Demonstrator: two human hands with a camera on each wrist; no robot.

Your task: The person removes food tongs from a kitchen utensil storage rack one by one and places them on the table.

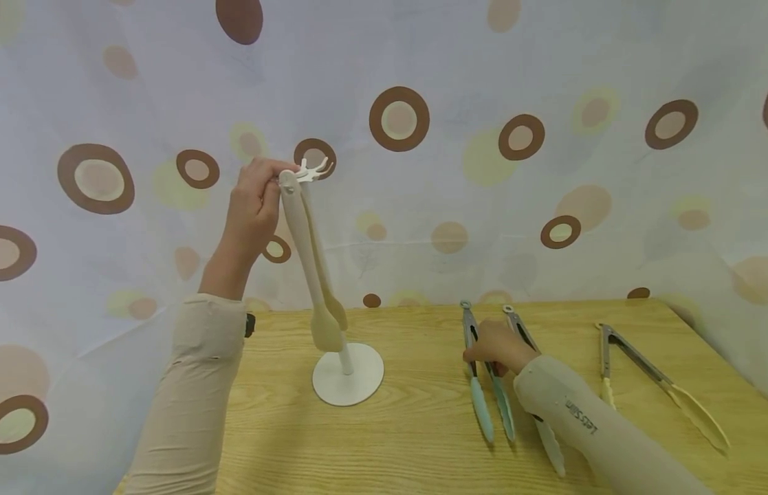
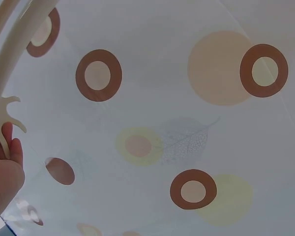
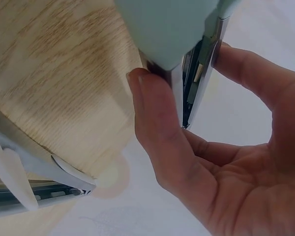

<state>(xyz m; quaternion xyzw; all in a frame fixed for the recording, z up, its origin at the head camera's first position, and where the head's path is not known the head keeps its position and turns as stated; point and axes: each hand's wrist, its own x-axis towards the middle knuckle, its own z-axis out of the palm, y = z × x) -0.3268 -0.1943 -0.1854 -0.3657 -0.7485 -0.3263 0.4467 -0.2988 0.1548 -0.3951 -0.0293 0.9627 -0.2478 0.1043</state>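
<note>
At the left, a white utensil stand [image 1: 347, 361] with a round base stands on the table; its top carries several curved hooks [image 1: 314, 173]. Two cream kitchen utensils [image 1: 326, 328] hang from it, their heads pointing down. My left hand [image 1: 254, 196] grips the hooked top, its fingers around a hook in the left wrist view. My right hand [image 1: 500, 344] pinches tongs with mint-green tips [image 1: 480, 405] lying on the table. In the right wrist view, the thumb and fingers press the two metal arms from opposite sides, and the arms stand slightly apart.
Tongs with pale grey-white tips [image 1: 549, 445] lie just right of the mint-green pair, partly under my right forearm. Farther right, tongs with pale yellow tips [image 1: 699, 416] lie spread wide. Behind the wooden table [image 1: 414, 426] hangs a patterned cloth [image 1: 445, 75].
</note>
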